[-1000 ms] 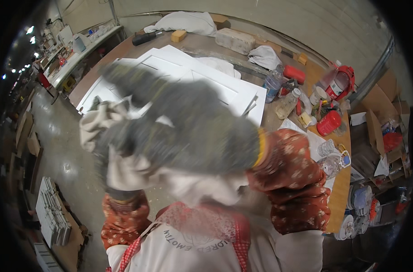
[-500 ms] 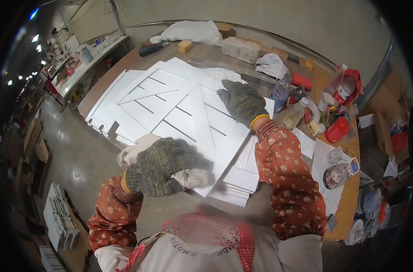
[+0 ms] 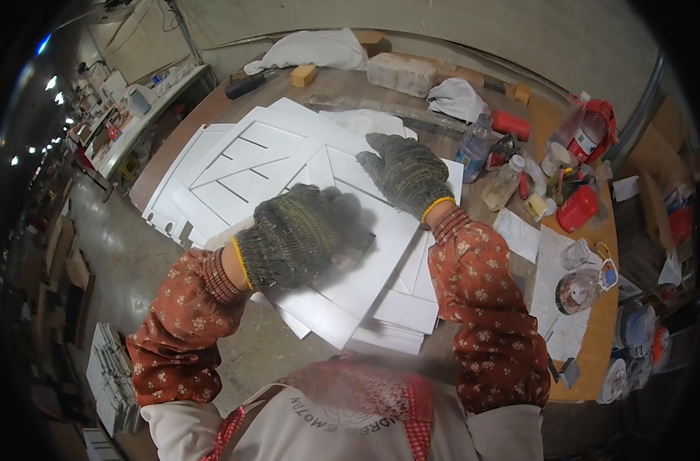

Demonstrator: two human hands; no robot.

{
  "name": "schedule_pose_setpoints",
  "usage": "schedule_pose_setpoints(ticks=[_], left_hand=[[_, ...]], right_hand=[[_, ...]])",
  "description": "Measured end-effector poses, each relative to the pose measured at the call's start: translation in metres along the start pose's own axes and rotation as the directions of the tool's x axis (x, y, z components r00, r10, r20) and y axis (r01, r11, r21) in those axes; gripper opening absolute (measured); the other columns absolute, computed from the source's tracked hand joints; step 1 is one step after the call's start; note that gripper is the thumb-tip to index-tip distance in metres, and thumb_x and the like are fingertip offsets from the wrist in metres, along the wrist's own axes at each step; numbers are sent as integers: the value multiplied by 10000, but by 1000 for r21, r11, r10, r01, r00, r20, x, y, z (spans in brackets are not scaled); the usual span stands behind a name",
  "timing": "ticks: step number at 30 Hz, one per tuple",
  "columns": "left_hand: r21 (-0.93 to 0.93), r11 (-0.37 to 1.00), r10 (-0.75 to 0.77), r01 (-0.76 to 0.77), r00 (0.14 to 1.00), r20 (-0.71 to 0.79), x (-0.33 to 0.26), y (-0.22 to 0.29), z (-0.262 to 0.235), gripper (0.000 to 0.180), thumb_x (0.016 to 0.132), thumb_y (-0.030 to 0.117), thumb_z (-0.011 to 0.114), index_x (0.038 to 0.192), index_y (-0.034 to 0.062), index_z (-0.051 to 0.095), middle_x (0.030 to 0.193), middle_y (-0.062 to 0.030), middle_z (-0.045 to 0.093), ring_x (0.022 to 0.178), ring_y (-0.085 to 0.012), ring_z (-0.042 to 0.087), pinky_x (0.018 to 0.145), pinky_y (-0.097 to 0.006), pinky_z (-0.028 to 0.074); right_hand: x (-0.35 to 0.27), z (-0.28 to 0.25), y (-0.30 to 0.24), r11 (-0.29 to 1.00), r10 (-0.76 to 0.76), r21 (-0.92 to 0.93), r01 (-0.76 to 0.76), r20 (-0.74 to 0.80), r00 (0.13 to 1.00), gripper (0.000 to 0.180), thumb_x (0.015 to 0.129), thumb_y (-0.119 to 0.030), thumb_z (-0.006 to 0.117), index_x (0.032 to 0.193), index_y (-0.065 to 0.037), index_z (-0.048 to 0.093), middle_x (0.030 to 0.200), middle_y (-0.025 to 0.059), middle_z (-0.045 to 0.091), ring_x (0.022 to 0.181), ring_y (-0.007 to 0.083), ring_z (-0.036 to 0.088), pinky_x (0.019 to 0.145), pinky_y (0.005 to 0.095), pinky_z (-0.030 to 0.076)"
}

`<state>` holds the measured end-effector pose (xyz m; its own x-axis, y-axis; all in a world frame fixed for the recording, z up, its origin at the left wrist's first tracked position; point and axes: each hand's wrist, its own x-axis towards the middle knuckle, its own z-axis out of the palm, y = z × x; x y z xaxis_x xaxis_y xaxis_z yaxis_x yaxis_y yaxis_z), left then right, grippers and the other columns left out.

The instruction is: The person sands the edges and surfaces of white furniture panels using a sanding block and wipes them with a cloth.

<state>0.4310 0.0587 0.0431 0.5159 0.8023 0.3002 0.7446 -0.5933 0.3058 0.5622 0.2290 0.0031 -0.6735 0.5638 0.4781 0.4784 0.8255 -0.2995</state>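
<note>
Slotted white panels [image 3: 350,296] lie stacked and fanned out on the worktable, the top one with dark narrow slots and raised diagonal lines. My left hand [image 3: 292,234], in a dark green knit glove, is over the top panel's near left part, its fingers blurred by motion. A pale cloth is mostly hidden beneath this hand; a little pale fabric seems to show by the wrist. My right hand [image 3: 407,173], gloved alike, lies on the panel's far right part with its fingers stretched out.
Right of the panels stand plastic bottles [image 3: 502,184], a red can [image 3: 576,207] and a clear jug [image 3: 578,292]. Behind are a pale block [image 3: 402,73], a grey rag [image 3: 457,100], a yellow sponge [image 3: 304,75] and a dark-handled tool [image 3: 246,86]. More panels [image 3: 112,380] are stacked at lower left.
My left hand has moved away from me, from the near left edge onto the top panel. The cloth that showed around it is now mostly covered. My right hand stays nearly in place.
</note>
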Motion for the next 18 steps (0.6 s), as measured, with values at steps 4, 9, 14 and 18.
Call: schedule_pose_setpoints(ticks=[4,9,14,18], left_hand=[[29,992,113,-121,976,188,22,11,-16,139,823,186,598,912,79,603,870,-36,604,793,-175,596,685,-299,508],[-334,933,-80,133,982,169,7,-16,-39,281,784,118,640,1045,14,624,1005,-110,639,882,-208,639,831,-305,525],[-606,769,-136,204,978,157,-9,-47,-8,483,762,317,703,1144,26,650,1123,-159,609,1001,-295,593,866,-380,510],[-569,805,-33,168,970,239,-19,-27,-5,492,768,290,734,1164,19,626,1175,-176,602,1027,-299,611,858,-402,533]], right_hand=[[0,0,7,1000,-5,10,5,8,1000,356,913,-411,579,1113,-123,639,1014,136,668,963,334,642,827,467,509],[-2,-5,6,998,38,58,-38,17,999,425,914,-433,581,1154,-89,650,1070,155,677,994,332,637,878,448,495],[-1,-2,10,998,-5,56,8,-46,999,360,907,-401,581,1123,-121,650,1024,121,677,970,324,641,843,448,506],[0,-6,3,996,34,79,-35,10,999,328,913,-371,565,1100,-119,660,1005,125,680,969,323,641,833,456,507]])
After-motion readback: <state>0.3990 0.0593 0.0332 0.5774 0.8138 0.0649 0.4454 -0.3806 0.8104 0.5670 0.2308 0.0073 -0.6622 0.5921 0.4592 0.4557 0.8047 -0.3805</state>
